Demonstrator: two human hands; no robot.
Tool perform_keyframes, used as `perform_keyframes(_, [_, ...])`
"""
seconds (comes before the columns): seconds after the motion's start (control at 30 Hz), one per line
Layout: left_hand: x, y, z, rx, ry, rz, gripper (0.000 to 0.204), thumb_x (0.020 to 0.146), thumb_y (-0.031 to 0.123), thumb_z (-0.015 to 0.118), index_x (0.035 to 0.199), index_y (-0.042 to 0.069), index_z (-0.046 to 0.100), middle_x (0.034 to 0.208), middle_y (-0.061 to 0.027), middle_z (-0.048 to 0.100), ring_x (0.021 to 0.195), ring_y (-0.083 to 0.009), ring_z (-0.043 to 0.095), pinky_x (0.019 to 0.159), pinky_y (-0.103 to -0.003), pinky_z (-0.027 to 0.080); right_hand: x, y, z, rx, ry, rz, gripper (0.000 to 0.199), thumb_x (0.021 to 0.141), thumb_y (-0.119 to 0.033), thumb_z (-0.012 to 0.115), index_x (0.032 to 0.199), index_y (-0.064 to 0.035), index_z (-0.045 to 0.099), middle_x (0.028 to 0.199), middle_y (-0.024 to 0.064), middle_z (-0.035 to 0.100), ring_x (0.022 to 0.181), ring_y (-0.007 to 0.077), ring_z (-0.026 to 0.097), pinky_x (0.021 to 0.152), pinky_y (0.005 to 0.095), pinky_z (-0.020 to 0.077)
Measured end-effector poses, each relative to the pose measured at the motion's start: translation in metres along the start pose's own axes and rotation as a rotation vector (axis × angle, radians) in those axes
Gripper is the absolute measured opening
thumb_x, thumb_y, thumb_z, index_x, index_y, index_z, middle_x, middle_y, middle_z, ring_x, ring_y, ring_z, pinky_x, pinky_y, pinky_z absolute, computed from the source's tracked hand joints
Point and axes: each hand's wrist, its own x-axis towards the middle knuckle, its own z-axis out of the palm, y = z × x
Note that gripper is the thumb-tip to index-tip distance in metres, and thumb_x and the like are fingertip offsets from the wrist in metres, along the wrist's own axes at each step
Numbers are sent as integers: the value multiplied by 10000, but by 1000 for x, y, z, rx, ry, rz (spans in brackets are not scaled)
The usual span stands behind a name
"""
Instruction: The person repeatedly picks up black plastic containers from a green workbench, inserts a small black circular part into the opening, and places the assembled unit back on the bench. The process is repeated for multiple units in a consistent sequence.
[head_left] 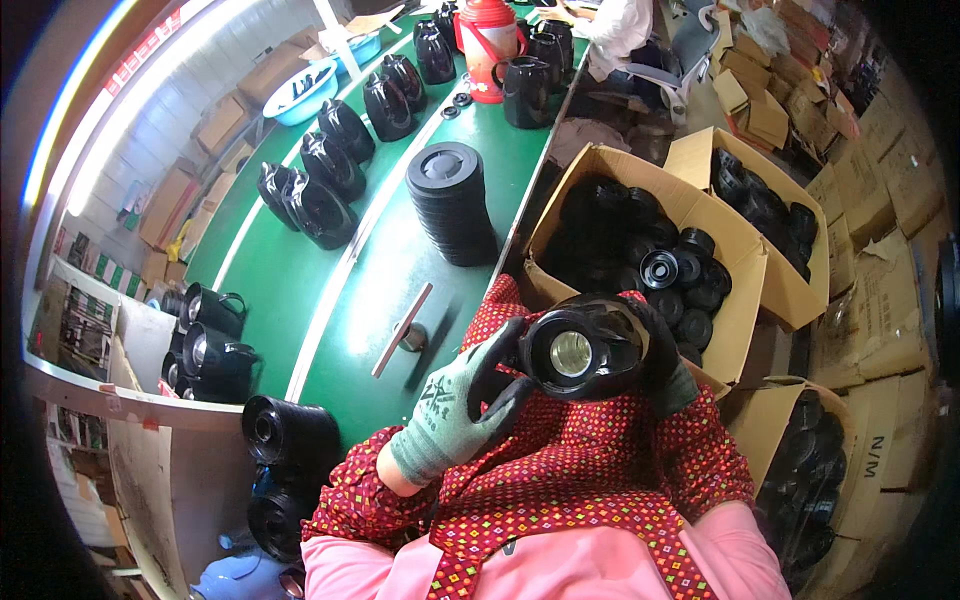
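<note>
In front of my body, a glossy black vacuum jug (605,345) is tilted with its round mouth toward me, showing a silvery inside. My right hand (667,360), in a green and black glove, grips the jug's right side; its fingers are partly hidden behind it. On the opposite side my left hand (462,402), gloved alike, curves its black-coated fingers against the body near the mouth. A tall stack of black round discs (452,205) stands on the green table beyond. Closer in, a wooden bar on a short metal post (403,332) rises from the tabletop.
Several black jugs (320,205) stand along the green table (345,300), with a red flask (488,50) at its far end. To my right are cardboard boxes (745,310) of black lids. More black jugs (285,430) sit at the near left. Another person (620,30) sits far off.
</note>
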Motion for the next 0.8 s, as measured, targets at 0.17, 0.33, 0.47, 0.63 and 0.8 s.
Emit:
perform_keyframes(0.17, [-9, -24, 10, 98, -58, 5, 612, 924, 149, 740, 1481, 30, 515, 1281, -248, 668, 1104, -371, 708, 955, -434, 556, 1, 74, -45, 201, 88, 184, 322, 1045, -136, 558, 1324, -10, 656, 1292, 120, 714, 1172, 222, 676, 1087, 383, 522])
perform_keyframes(0.33, [-32, -70, 28, 305, -506, -103, 412, 874, 168, 776, 1271, 91, 699, 1121, -166, 740, 1019, -325, 736, 871, -402, 590, 48, 31, -37, 572, -272, 481, 329, 1063, -89, 483, 1310, 19, 672, 1260, 138, 727, 1119, 194, 708, 1078, 365, 543])
perform_keyframes(0.47, [-19, -87, -12, 262, -41, -107, 334, 853, 89, 766, 1184, 63, 730, 1003, -153, 744, 921, -307, 743, 860, -362, 586, 75, 31, 21, -143, -489, 589, 458, 1069, -421, 559, 1220, -33, 751, 1095, 92, 786, 982, 203, 735, 880, 357, 572])
perform_keyframes(0.63, [-24, -182, -69, 925, 175, -274, 1070, 769, 255, 881, 1622, 57, 266, 1493, -284, 466, 1337, -482, 492, 1114, -490, 449, 94, 66, 3, -417, -677, 427, 334, 1059, -359, 453, 1145, -143, 694, 1095, 123, 745, 1005, 341, 711, 901, 434, 545])
perform_keyframes(0.8, [-28, -235, -89, 691, 5, -488, 901, 891, 107, 727, 1655, 121, 250, 1446, -263, 542, 1227, -472, 612, 1016, -475, 531, 84, 17, 19, -571, -283, 408, 412, 975, -431, 547, 1000, -74, 751, 1016, 189, 744, 979, 387, 707, 859, 486, 552])
